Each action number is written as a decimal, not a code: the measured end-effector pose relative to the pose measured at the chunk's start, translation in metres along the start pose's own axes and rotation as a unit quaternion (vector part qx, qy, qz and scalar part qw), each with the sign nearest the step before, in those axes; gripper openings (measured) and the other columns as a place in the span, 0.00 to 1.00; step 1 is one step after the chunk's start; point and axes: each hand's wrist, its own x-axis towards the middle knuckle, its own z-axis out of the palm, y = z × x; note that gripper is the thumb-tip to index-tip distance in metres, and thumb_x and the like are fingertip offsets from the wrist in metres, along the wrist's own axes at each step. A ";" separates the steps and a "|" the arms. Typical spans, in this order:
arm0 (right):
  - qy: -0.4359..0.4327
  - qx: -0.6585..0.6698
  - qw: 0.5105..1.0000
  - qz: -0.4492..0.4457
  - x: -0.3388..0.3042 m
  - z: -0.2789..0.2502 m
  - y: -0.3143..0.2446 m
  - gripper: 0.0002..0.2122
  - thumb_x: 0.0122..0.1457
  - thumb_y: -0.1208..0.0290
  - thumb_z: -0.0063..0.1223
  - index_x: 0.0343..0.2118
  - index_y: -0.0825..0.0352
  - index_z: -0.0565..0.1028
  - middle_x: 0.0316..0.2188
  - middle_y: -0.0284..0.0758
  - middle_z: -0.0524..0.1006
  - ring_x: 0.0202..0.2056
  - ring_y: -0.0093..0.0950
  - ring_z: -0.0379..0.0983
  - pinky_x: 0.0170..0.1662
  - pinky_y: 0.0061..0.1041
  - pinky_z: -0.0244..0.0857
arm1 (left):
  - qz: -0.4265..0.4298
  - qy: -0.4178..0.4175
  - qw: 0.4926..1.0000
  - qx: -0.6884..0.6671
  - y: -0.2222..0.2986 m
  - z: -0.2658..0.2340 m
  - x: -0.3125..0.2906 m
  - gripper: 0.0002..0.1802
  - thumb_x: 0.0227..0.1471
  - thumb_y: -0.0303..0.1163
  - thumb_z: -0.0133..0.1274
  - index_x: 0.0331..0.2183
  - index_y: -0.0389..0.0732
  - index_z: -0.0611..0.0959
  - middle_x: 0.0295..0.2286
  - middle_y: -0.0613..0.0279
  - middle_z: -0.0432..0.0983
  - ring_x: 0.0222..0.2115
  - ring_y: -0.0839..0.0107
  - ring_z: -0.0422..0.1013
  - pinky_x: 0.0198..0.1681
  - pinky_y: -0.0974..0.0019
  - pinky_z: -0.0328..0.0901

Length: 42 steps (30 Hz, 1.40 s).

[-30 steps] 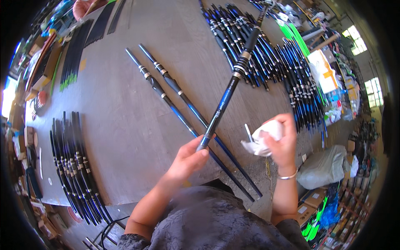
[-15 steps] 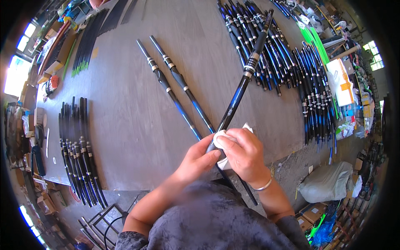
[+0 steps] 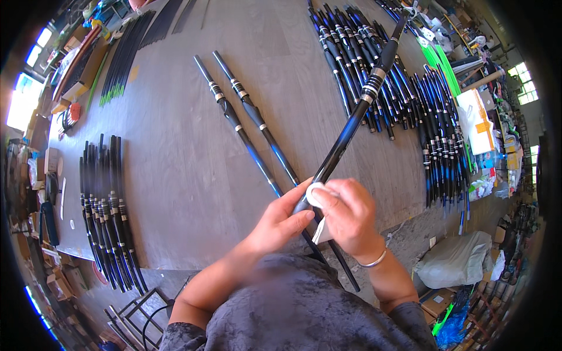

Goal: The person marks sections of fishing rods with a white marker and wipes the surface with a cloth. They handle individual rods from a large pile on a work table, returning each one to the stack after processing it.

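A black and blue fishing rod (image 3: 343, 137) slants up and to the right from my hands, its upper end over the rods at the far right. My left hand (image 3: 278, 223) is closed around its lower part, the thumb lying along it. A white cloth (image 3: 320, 231) is pinched in my right hand (image 3: 353, 217) and pressed to the rod just beyond the left fingers. Beneath, two similar rods lie side by side on the table, a left rod (image 3: 246, 140) and a right rod (image 3: 270, 138); their lower ends pass under my hands and over the near edge.
A large pile of rods (image 3: 345, 50) covers the table's far right, with another bundle (image 3: 445, 140) beside it. More rods (image 3: 105, 216) lie at the left edge. Thin black rods with green ends (image 3: 120, 64) lie far left. A grey sack (image 3: 453, 257) rests beyond the table's right corner.
The held rod has tilted and its upper end has swung right. My right hand and the cloth have shifted slightly right; my left hand stays nearly in place.
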 end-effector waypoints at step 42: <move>-0.096 0.400 0.881 0.233 -0.037 -0.041 -0.001 0.08 0.57 0.77 0.54 0.39 0.73 0.77 0.30 0.37 0.76 0.32 0.25 0.74 0.35 0.21 0.66 | 0.001 -0.037 0.999 -0.028 -0.008 0.010 -0.028 0.36 0.56 0.24 0.50 0.63 0.41 0.56 0.24 0.74 0.64 0.19 0.85 0.57 0.21 0.78 0.52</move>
